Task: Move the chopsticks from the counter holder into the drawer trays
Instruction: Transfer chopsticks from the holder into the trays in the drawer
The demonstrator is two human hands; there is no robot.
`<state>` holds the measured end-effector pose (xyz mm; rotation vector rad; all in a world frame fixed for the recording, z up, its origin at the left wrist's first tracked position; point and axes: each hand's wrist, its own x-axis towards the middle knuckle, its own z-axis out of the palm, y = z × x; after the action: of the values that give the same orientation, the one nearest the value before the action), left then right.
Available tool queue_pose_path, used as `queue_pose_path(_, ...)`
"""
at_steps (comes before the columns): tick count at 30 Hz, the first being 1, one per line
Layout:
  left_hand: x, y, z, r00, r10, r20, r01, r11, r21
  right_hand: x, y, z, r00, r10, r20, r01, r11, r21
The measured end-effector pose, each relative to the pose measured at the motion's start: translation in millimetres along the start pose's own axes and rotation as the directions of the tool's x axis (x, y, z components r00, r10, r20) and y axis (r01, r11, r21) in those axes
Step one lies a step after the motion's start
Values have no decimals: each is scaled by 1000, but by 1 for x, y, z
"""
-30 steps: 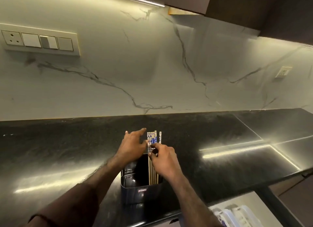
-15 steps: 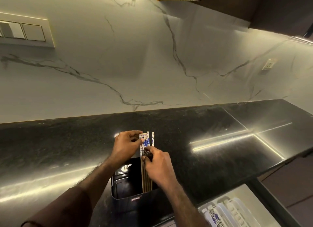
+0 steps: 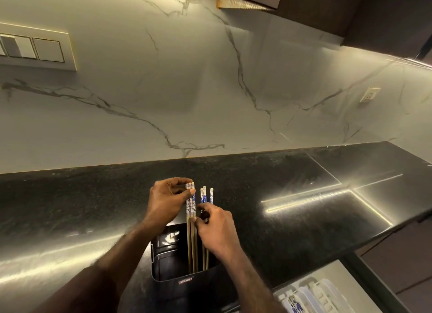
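Note:
A black holder [image 3: 184, 276] stands on the dark counter near its front edge. Several wooden chopsticks with white-and-blue patterned tops stand upright in it. My left hand [image 3: 167, 201] pinches the tops of the left group of chopsticks [image 3: 190, 221] between thumb and fingers. My right hand [image 3: 216, 228] grips the shafts of the right group of chopsticks [image 3: 206, 195], whose tops stick up above my fingers. A gap separates the two groups. White drawer trays [image 3: 320, 296] show at the bottom right, below the counter edge, one with a patterned chopstick end in it.
The black stone counter [image 3: 292, 195] runs left to right under a marble backsplash. A switch panel [image 3: 37, 47] sits on the wall at the left and a socket [image 3: 370, 94] at the right. Dark cabinets hang above.
The chopsticks were one tight bundle; now they are split into two groups, the left one in my left hand, the right one in my right. The view has shifted slightly.

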<state>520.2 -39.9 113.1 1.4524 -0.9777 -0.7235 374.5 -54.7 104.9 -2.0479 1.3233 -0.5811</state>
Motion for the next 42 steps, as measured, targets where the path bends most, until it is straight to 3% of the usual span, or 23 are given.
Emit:
queue_pose_path(6,4,58,-22,992,112,53,-106,988,-110,0,-9,-6,999,-12,47,3,983,184)
queue_pose_path(10,5,98,-27,979,188,75,-171,966,-194,-7,-12,-14,991,-38,125,-22,893,450)
queue_pose_path(14,-1,125,-17,959,261,113,-224,938,-263,-15,-6,-31,985,-71,154,-30,820,572)
queue_pose_path(29,-99,163,140,900,337,277,-243,915,-323,-135,87,-152,996,64,-58,-23,843,538)
queue_pose_path(42,-241,160,319,890,314,330,-206,924,-323,-297,214,-285,959,264,-104,-197,884,425)
